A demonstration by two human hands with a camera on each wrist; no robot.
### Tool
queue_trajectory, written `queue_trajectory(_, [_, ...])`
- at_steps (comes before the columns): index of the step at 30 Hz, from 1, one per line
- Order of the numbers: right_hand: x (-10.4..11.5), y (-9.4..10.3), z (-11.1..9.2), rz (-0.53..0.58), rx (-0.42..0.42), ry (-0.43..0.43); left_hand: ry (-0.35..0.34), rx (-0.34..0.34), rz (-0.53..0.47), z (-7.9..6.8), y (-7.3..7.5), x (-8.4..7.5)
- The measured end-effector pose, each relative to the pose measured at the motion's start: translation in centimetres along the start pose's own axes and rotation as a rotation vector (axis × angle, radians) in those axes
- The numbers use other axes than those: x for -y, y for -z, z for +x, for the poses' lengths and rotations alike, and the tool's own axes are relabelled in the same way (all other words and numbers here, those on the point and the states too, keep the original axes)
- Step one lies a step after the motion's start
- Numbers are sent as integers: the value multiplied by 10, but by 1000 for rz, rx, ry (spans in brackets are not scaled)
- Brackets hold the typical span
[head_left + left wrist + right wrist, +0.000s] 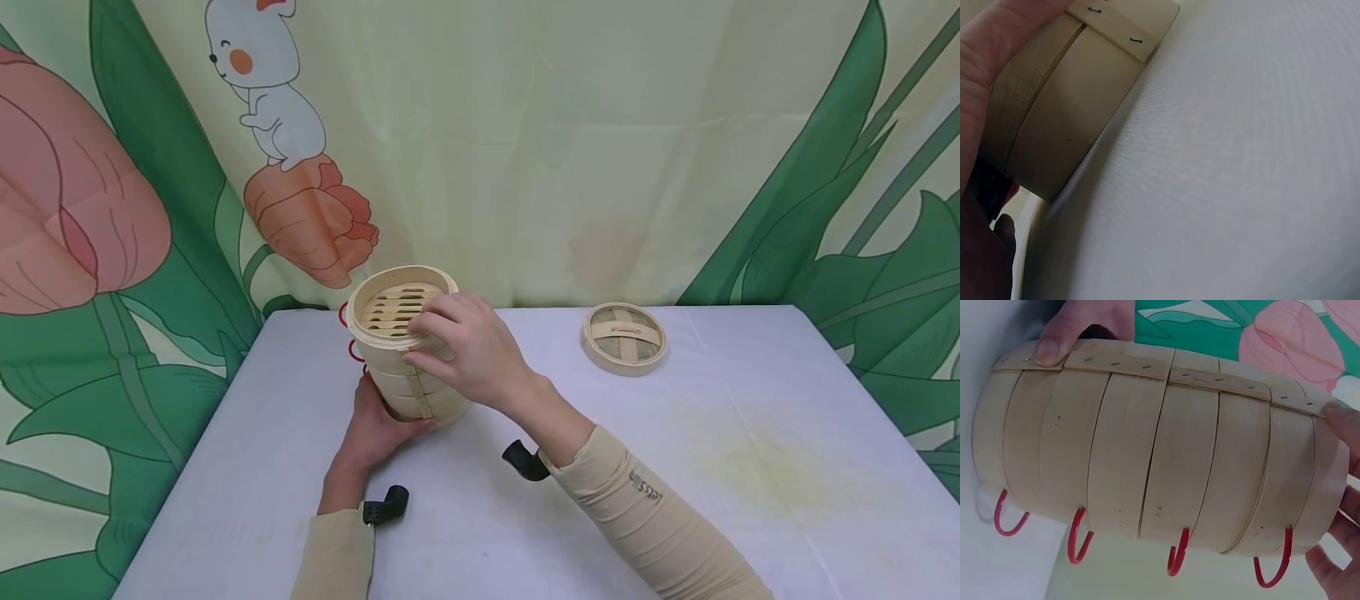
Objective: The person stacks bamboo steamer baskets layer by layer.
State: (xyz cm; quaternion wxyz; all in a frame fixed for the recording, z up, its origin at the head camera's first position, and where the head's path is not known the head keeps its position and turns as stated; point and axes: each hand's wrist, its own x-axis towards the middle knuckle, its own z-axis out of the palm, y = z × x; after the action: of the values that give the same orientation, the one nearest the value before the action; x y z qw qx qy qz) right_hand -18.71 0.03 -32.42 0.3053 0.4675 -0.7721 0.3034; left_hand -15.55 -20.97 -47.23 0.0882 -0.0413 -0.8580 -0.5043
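Note:
A stack of small round bamboo steamer baskets (420,387) stands on the table, tilted slightly in the head view. The top basket (397,310) shows its slatted floor and holds nothing. My left hand (378,425) grips the stack low down, its thumb across the front near the base; some of its fingers are hidden behind. At the top rim, my right hand (472,350) pinches the top basket, thumb outside and fingers over the edge. Red loops (1079,536) stick out along the stack's side, and stapled bamboo strips (1216,380) run up its front.
A round woven bamboo lid (624,338) with a strap handle lies on the white-covered table (720,467), right of the stack. Behind the table hangs a printed curtain (600,150). Black wrist cameras (386,505) sit at both cuffs.

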Motion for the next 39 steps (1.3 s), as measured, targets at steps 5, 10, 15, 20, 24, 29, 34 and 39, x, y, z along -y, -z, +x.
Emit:
queue_trajectory(5, [0, 0, -2, 11, -4, -1, -9, -7, -4, -1, -1, -1])
queue_trajectory(10, [-1, 1, -3, 11, -11, 4, -30, -11, -8, 0, -1, 0])
queue_trajectory(15, [-3, 4, -4, -1, -23, 15, -45, 1, 1, 1, -3, 1])
queue_trajectory(20, [-4, 9, -6, -8, -31, 14, -37, -7, 5, 0, -2, 2])
queue_trajectory(24, [-7, 14, -8, -5, -50, -6, -50, -23, 9, 0, -1, 3])
queue_trajectory(29, [-14, 21, -13, -2, -74, -22, -79, -33, 15, 1, 0, 4])
queue_trajectory(34, [-22, 32, -23, -4, -75, -75, -60, -30, 33, 0, 0, 3])
queue_trajectory(39, [-32, 44, -39, -1, -95, -148, -26, -17, 44, -1, -1, 2])
